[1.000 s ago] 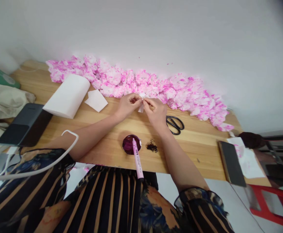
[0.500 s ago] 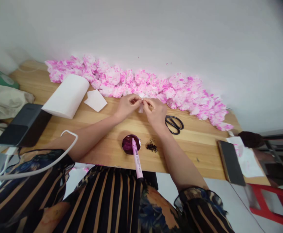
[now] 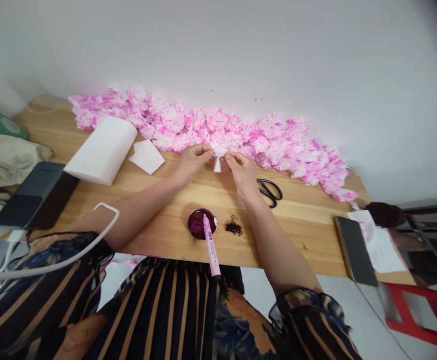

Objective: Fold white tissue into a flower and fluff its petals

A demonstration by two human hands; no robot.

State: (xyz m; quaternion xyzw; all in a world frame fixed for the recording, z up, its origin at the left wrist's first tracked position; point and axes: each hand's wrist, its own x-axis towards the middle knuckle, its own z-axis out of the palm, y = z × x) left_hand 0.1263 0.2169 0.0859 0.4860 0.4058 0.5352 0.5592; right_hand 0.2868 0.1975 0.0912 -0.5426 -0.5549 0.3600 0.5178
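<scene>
Watching thru the head cam from my end: the white paper piece is approx. mid-frame, a bit above ctr, w/ a bunched top and a short tail hanging down betw. both hands. L hand has thumb & fingertips pinched on its left edge; R hand pinches the right edge likewise, tho it's too small for me to tell how many layers each grips. Main risk imo: paper looks thin, so uneven or hard pulling could rip it, esp. at the narrow neck above the tail. If a pinch slips, it could drop by the pink-and-white flowers just behind, upper mid-frame, & get mixed in. Lower ctr, the pink marker leans on the dark dish, its black end seemingly past the table edge; a bump could roll it off. R forearm runs near the dark clump, so an inward sweep might scatter it. White cable, lower left, crosses in front of L forearm; can't tell if touching, but a long reach might snag it.
</scene>
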